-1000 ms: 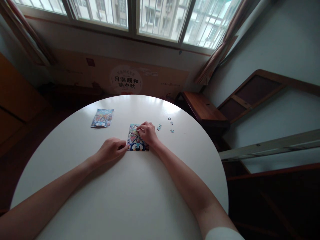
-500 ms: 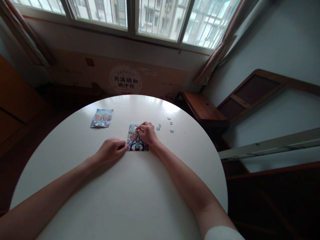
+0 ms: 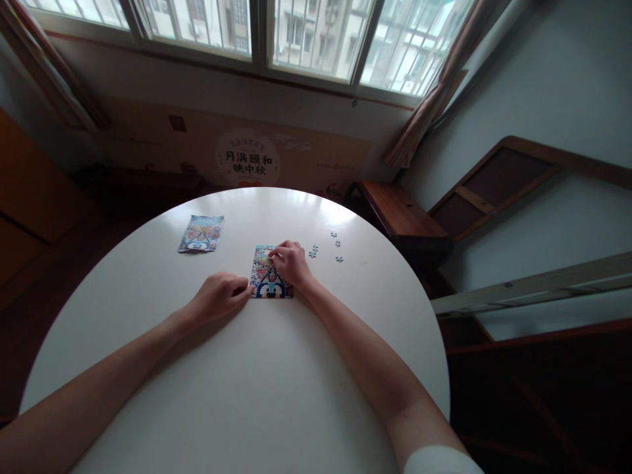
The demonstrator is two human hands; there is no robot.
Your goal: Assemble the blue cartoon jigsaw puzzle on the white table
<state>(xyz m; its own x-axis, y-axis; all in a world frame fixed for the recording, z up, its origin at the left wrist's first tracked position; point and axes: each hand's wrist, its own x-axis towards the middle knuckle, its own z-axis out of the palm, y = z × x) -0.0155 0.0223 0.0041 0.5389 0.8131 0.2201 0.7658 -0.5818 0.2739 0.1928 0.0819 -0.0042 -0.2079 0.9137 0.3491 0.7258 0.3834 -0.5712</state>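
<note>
A small rectangular jigsaw puzzle [image 3: 271, 289] with a blue-and-white cartoon face along its near side lies flat on the white round table [image 3: 237, 382]. At its lower left edge, my left hand [image 3: 223, 293] rests with curled fingers, the thumb and fingertips holding that edge. My right hand [image 3: 291, 261] is over the upper right part of the puzzle, fingers pinched together on its surface. Whatever lies between those fingertips is too small to make out. To the right of this hand lie several loose puzzle pieces [image 3: 339, 259].
Toward the back left of the table lies a printed packet [image 3: 201, 234] with a similar picture. Beyond the table's right edge stands a wooden bench [image 3: 402, 210]. A barred window [image 3: 320, 39] and a banner [image 3: 296, 151] are behind the table.
</note>
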